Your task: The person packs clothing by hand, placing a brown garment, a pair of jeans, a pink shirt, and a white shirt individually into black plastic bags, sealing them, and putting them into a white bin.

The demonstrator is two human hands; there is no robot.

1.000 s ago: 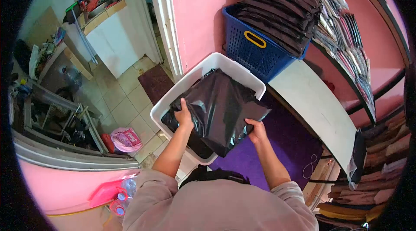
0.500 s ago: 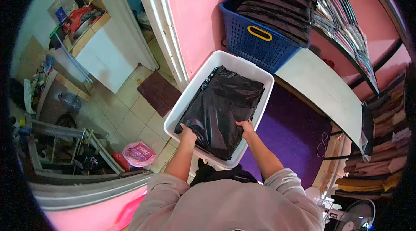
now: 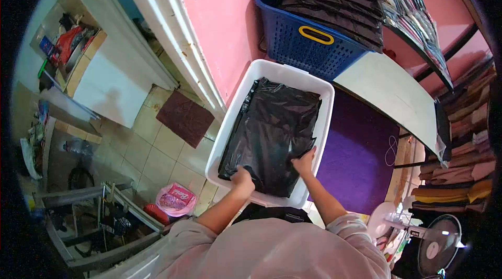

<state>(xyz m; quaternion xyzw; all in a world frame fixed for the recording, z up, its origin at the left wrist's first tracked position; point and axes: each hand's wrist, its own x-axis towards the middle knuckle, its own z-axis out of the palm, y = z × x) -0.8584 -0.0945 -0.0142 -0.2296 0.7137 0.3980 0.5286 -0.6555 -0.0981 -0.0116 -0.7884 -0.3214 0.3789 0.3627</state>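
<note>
Head view. A black plastic package (image 3: 277, 127) is shown lying broadly flat within a white tub (image 3: 328, 96), its creased upper face exposed and its outline roughly aligned with the tub's walls. The near left corner is touched by the left hand (image 3: 242, 180), whose fingers are curled inward; their tips are hidden, and whether plastic is pinched between them cannot be told. The right edge is met by the right hand (image 3: 304, 163), its thumb set apart from the forefinger; the remaining fingers are largely concealed, so a firm hold cannot be confirmed.

As judged from this arrangement, placement within the tub is largely accomplished: the package is contained by the walls, but both hands are not yet withdrawn, and creases are left along the surface. Whether further packages are covered by the uppermost one cannot be established. Beyond the tub, a tall stack of dark packages (image 3: 334, 4) is held in a blue basket (image 3: 290, 30), rising above its rim. A pale tabletop (image 3: 387, 90) is seen beside the basket, and a purple mat (image 3: 361, 158) is spread below.
</note>
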